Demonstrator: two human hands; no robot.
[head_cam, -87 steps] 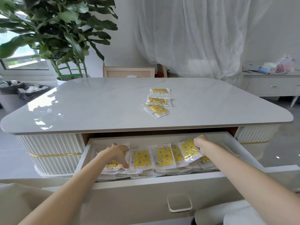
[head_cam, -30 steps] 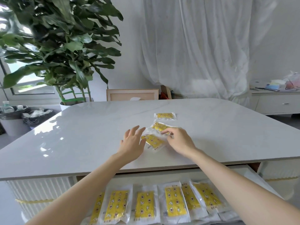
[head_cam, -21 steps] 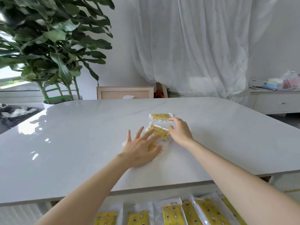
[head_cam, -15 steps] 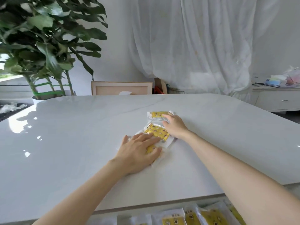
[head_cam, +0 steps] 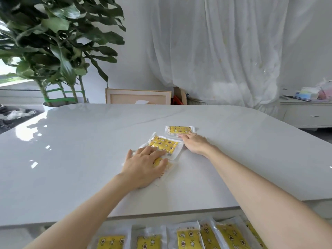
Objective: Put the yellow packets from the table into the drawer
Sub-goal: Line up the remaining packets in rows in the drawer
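A: Three yellow packets lie on the bench (head_cam: 71, 150), in a row going away from us. The near packet (head_cam: 165, 168) is under the left hand (head_cam: 143, 166). The middle packet (head_cam: 164, 145) overlaps it. The far packet (head_cam: 180, 130) sits just beside the middle one.

B: What are the hands doing?

A: The left hand lies flat with straight fingers, pressing the near packet down. Its fingertips reach the edge of the middle packet too. The right hand (head_cam: 195, 143) stretches out, fingers flat on the near edge of the far packet. It holds nothing.

B: And the drawer?

A: The drawer (head_cam: 152, 221) is open under the front edge of the bench, close to us. A row of stored packets (head_cam: 189, 238) lies inside it, side by side.

B: So which step is this?

A: I think it is the gathering step. Lots of packets are put away, and these three are the only ones I can see on the bench.

B: What comes next?

A: The packets are thin and flat, and the bench is shiny and smooth. So I think each hand must slide a packet or lift an edge to pinch it — then carry it down into the drawer.
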